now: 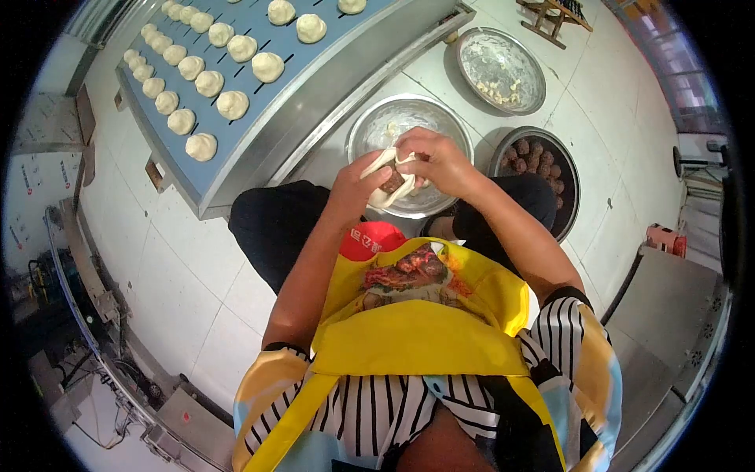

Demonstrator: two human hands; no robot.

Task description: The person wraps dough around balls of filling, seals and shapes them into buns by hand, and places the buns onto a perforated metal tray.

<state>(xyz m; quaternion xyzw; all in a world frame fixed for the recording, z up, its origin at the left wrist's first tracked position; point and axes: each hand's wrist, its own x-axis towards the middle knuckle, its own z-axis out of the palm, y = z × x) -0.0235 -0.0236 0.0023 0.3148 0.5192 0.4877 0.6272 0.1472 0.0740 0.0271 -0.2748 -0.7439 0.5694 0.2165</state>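
Between my two hands is a piece of dough point(381, 197) wrapped partway round a brown meatball point(392, 180), whose side still shows. My left hand point(356, 182) grips the dough from the left, its thumb against the meatball. With bent fingers, my right hand point(435, 161) pinches the dough's upper right edge. Below them sits a metal bowl point(364, 126) with white flour or dough traces inside. To the right, a dark round pan point(572, 181) holds several brown meatballs point(537, 161).
Rows of shaped dough balls point(233, 105) stand on a blue slotted conveyor point(259, 96) at upper left. Another metal bowl point(501, 67) with dough scraps lies on the tiled floor point(206, 259). A wooden stool point(553, 20) is at the top, a metal cabinet point(661, 315) at right.
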